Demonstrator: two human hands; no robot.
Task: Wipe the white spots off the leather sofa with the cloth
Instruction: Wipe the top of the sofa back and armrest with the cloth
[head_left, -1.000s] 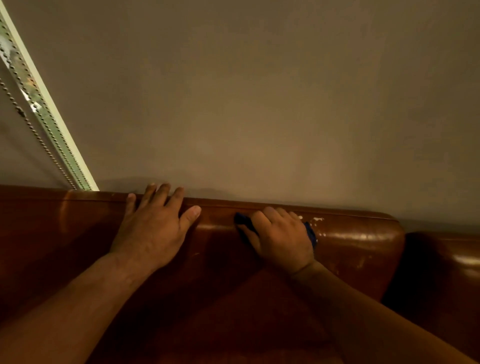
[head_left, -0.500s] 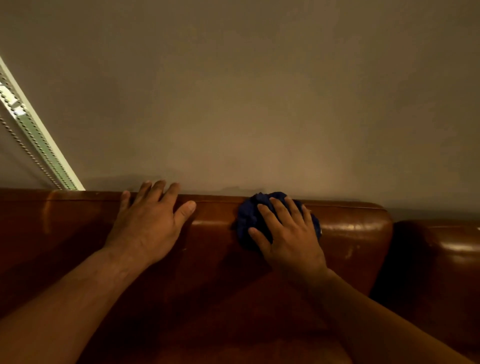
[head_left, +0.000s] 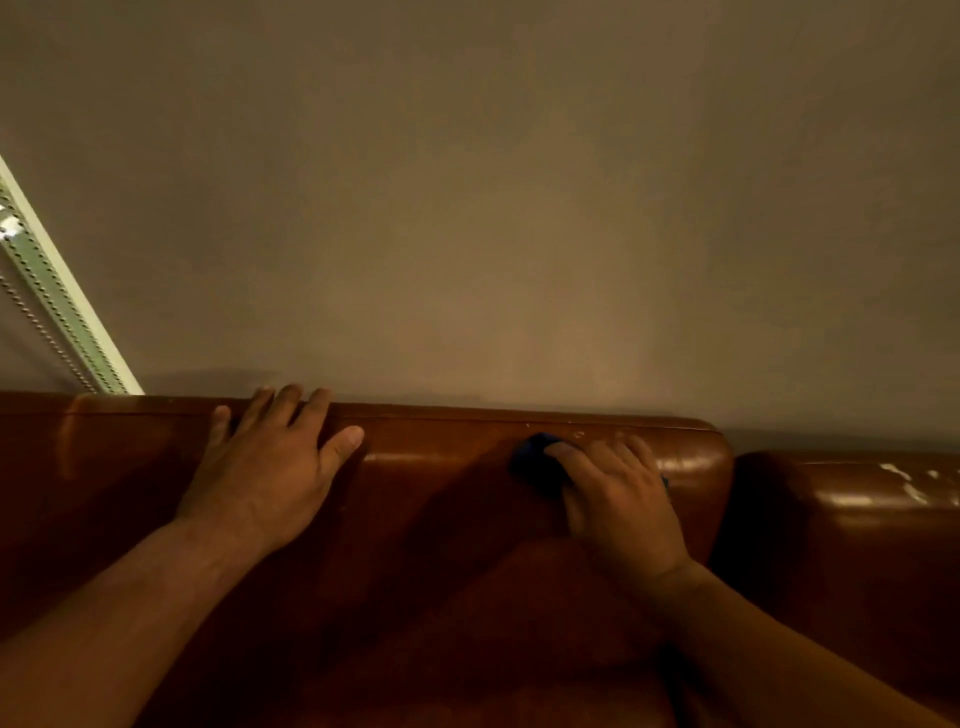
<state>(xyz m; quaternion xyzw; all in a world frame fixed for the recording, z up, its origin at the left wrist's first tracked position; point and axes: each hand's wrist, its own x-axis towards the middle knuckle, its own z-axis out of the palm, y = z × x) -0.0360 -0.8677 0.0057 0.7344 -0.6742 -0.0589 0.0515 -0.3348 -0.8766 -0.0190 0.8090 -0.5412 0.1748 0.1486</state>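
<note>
The brown leather sofa (head_left: 441, 483) fills the lower part of the view, its backrest top running along the wall. My right hand (head_left: 618, 499) presses a dark blue cloth (head_left: 535, 460) against the upper backrest; most of the cloth is hidden under the palm. A few faint white spots (head_left: 579, 434) show on the top edge just above the cloth. More white spots (head_left: 906, 480) mark the neighbouring cushion at the right. My left hand (head_left: 265, 467) lies flat on the backrest top, fingers spread, holding nothing.
A plain beige wall (head_left: 493, 208) rises directly behind the sofa. A pale strip with a beaded cord (head_left: 57, 312) slants down at the far left. A dark gap (head_left: 732, 514) separates the two backrest sections.
My right hand has dragged the cloth down from the top edge onto the front of the backrest, now covering most of it. The view has shifted, showing spots on the right cushion. The left hand stays put.
</note>
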